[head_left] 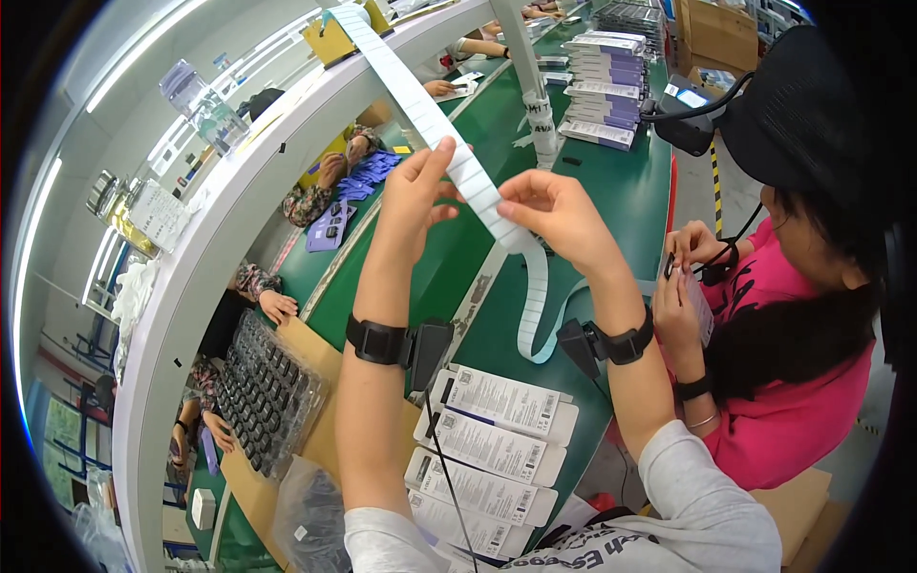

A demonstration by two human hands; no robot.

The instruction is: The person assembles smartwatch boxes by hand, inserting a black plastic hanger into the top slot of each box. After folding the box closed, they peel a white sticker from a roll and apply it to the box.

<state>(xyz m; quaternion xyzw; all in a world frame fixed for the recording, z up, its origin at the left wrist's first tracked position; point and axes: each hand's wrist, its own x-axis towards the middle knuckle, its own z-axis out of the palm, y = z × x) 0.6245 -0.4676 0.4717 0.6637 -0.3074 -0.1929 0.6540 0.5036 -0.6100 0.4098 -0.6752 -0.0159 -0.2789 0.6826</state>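
A long pale-blue strip of labels (473,181) slants down from a yellow holder (334,36) on the overhead shelf. Its loose end curls in a loop above the green bench. Along the strip's left edge, my left hand (417,199) is closed around it, some fingers hidden behind. My right hand (559,212) pinches the opposite edge a little lower, between thumb and forefinger. Both wrists wear black straps with small black devices. Below my forearms, several flat white printed boxes (497,399) lie overlapping in a row on the bench.
A white shelf beam (153,315) arches along the left, bearing bottles. A clear tray of dark parts (272,396) sits on cardboard. Stacked boxes (604,91) stand on the far bench (621,181). At right, a person in pink (798,353) works close by; other people's hands are across the bench.
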